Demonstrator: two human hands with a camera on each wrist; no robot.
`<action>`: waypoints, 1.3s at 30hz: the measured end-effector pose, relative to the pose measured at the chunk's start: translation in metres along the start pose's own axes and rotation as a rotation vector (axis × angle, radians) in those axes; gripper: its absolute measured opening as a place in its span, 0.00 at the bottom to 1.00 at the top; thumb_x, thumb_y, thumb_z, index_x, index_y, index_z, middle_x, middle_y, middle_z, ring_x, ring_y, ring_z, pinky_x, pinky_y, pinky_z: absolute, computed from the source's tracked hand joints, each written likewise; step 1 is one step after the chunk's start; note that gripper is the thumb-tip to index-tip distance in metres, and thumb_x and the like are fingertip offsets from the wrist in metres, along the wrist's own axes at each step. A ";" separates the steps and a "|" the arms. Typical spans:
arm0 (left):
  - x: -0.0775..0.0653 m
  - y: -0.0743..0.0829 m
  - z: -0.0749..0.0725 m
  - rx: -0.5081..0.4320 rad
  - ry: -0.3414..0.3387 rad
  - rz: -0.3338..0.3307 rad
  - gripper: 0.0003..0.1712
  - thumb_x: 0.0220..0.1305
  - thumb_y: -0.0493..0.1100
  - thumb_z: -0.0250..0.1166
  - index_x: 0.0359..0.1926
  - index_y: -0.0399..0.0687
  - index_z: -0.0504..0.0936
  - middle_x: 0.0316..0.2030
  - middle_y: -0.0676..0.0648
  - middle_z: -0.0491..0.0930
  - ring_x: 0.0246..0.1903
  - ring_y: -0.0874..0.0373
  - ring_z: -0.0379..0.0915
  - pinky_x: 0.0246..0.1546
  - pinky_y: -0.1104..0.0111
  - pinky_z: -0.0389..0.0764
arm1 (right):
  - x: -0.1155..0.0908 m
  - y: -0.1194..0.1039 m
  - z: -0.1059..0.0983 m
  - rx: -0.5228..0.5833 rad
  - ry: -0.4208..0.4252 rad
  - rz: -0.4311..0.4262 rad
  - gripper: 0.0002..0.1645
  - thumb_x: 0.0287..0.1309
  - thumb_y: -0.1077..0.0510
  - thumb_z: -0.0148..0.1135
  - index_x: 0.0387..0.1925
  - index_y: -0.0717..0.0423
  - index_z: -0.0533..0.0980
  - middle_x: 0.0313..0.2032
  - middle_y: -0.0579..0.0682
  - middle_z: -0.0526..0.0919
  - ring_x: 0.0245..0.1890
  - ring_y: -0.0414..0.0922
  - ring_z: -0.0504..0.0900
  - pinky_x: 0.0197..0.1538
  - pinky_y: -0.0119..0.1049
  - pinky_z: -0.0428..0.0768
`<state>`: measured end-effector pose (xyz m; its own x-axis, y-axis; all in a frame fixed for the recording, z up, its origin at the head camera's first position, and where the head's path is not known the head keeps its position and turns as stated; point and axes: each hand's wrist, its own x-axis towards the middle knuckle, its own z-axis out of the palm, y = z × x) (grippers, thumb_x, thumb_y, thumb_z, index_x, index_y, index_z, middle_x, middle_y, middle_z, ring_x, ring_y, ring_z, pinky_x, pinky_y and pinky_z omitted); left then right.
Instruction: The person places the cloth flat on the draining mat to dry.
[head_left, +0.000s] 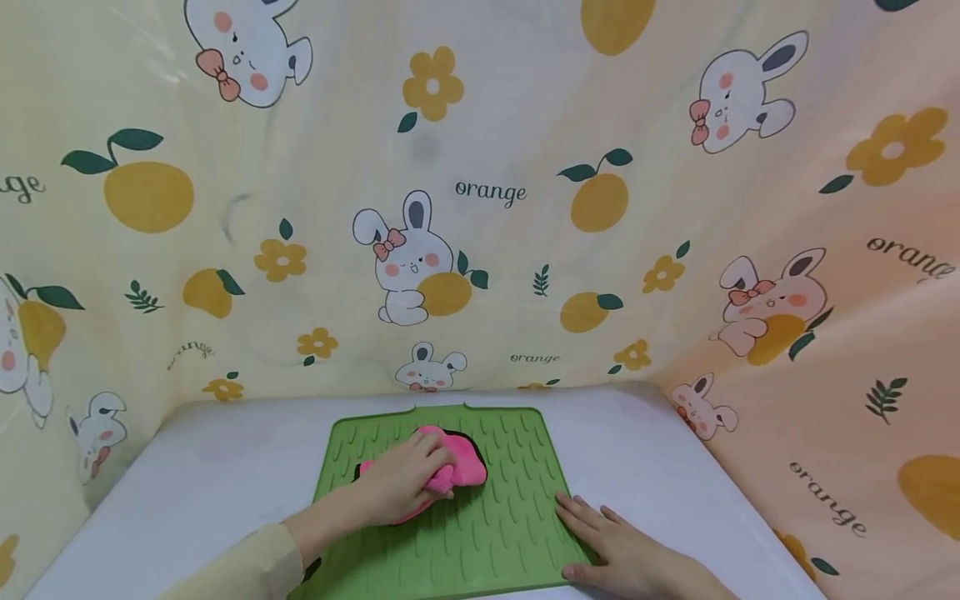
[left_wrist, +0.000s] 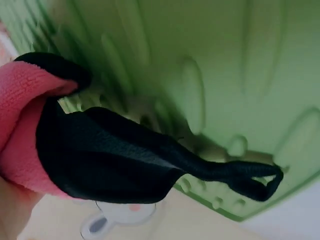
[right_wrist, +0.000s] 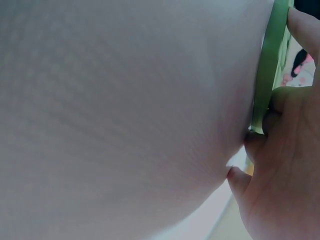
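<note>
A bunched pink cloth [head_left: 467,460] with black trim lies against a green ridged mat [head_left: 517,533]. My left hand [head_left: 401,477] grips the cloth from above, near the middle of the mat. In the left wrist view the cloth [left_wrist: 25,95] shows its pink fluffy side, and a black edging with a hanging loop [left_wrist: 255,180] trails over the mat's ridges. At the mat's right edge my right hand [head_left: 626,550] rests with fingers spread, touching the border. The right wrist view shows that hand [right_wrist: 287,145] beside the mat's green rim [right_wrist: 267,70].
The mat lies on a white table surface [head_left: 217,492]. Behind and on both sides hangs a cream curtain [head_left: 517,275] printed with rabbits, oranges and flowers, meeting the table's far edge.
</note>
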<state>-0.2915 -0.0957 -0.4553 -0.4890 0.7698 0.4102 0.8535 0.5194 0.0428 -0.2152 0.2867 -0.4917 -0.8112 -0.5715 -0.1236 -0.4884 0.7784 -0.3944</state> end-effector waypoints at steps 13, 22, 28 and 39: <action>-0.015 0.017 0.008 0.082 -0.347 0.095 0.25 0.72 0.67 0.60 0.62 0.66 0.73 0.54 0.56 0.71 0.55 0.59 0.67 0.54 0.58 0.78 | 0.000 -0.008 -0.002 -0.044 0.020 -0.044 0.52 0.70 0.27 0.52 0.80 0.57 0.57 0.81 0.51 0.55 0.78 0.60 0.57 0.71 0.68 0.60; -0.029 0.024 -0.001 0.081 -0.318 0.072 0.32 0.74 0.63 0.60 0.74 0.64 0.68 0.65 0.53 0.70 0.63 0.55 0.67 0.57 0.54 0.79 | 0.010 -0.013 -0.009 -0.072 0.037 -0.021 0.50 0.68 0.28 0.58 0.75 0.58 0.66 0.76 0.54 0.66 0.76 0.61 0.62 0.70 0.69 0.61; -0.033 0.024 -0.008 -0.001 -0.298 -0.031 0.41 0.73 0.73 0.51 0.79 0.65 0.62 0.74 0.53 0.64 0.72 0.51 0.61 0.66 0.44 0.71 | 0.032 -0.024 -0.021 -0.043 0.258 -0.021 0.37 0.68 0.38 0.65 0.66 0.60 0.75 0.65 0.59 0.78 0.68 0.64 0.73 0.65 0.66 0.71; -0.037 -0.019 -0.033 -0.186 -0.001 -0.332 0.29 0.70 0.50 0.68 0.69 0.53 0.75 0.64 0.51 0.78 0.56 0.54 0.79 0.55 0.55 0.81 | 0.106 -0.042 -0.036 0.500 0.442 0.088 0.19 0.72 0.52 0.64 0.58 0.57 0.81 0.54 0.52 0.86 0.56 0.54 0.83 0.53 0.45 0.83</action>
<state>-0.2834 -0.1462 -0.4416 -0.7443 0.5718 0.3450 0.6668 0.6642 0.3380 -0.2922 0.2028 -0.4550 -0.9485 -0.2687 0.1678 -0.2930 0.5428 -0.7871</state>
